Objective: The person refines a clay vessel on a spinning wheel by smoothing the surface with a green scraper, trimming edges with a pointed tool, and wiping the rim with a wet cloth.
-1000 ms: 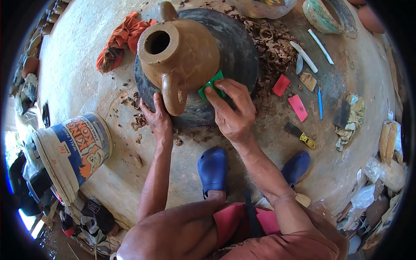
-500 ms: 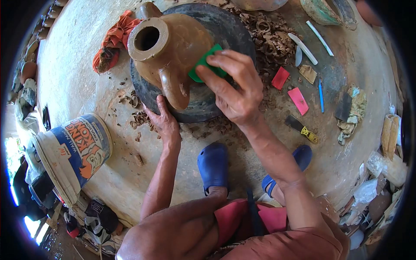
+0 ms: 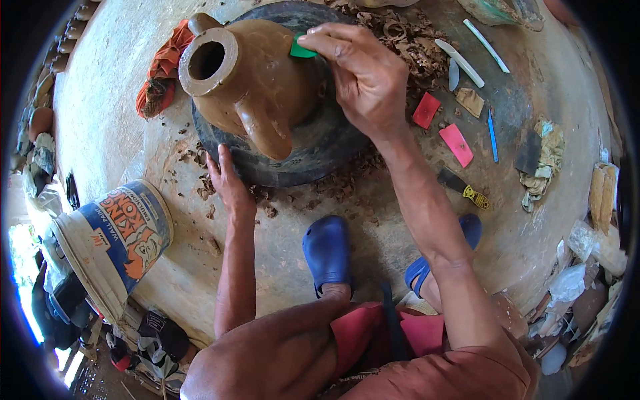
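A brown clay jar (image 3: 283, 73) with a round open mouth and looped handles stands on a dark round wheel (image 3: 300, 157). My right hand (image 3: 370, 77) pinches a small green scraper (image 3: 303, 47) against the far right side of the jar's body. Part of the scraper is hidden by my fingers. At the wheel's near left rim rests my left hand (image 3: 232, 183), fingers stretched out and touching the edge, with nothing in it.
Clay shavings (image 3: 420, 57) lie behind and right of the wheel. Red (image 3: 426, 110) and pink scrapers (image 3: 457, 145), a blue tool (image 3: 493, 137), a yellow-handled scraper (image 3: 465, 188) and cloth (image 3: 543, 163) lie right. A paint bucket (image 3: 113, 233) and orange cloth (image 3: 167, 63) are left.
My right hand has slid the green scraper up and away along the jar's side. My left hand has shifted left along the wheel's rim. The jar appears slightly further left.
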### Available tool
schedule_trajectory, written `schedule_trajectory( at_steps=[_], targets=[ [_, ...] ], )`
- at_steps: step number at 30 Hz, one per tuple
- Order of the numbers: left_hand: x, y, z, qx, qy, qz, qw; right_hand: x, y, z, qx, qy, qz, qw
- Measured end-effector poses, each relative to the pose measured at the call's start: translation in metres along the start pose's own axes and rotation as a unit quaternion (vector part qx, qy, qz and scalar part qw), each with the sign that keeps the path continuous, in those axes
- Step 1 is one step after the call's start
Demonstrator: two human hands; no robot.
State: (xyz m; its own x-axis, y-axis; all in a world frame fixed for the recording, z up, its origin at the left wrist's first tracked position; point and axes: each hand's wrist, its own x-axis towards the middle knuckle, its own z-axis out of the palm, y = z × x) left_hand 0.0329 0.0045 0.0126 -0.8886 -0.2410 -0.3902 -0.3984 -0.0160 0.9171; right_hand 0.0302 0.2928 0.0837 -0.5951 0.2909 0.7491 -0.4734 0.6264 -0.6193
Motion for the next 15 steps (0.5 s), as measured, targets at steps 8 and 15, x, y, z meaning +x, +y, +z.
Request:
schedule_trajectory(
  at_steps=[8,15],
  targets=[
    [-0.005,0.002,0.004,-0.001,-0.001,-0.003,1.0,-0.09,-0.043,0.005,-0.001,0.041,0.207,0.977],
    [-0.021,0.013,0.009,-0.032,-0.009,-0.067,0.997,-0.032,0.021,0.002,0.001,0.033,0.15,0.988]
  ],
)
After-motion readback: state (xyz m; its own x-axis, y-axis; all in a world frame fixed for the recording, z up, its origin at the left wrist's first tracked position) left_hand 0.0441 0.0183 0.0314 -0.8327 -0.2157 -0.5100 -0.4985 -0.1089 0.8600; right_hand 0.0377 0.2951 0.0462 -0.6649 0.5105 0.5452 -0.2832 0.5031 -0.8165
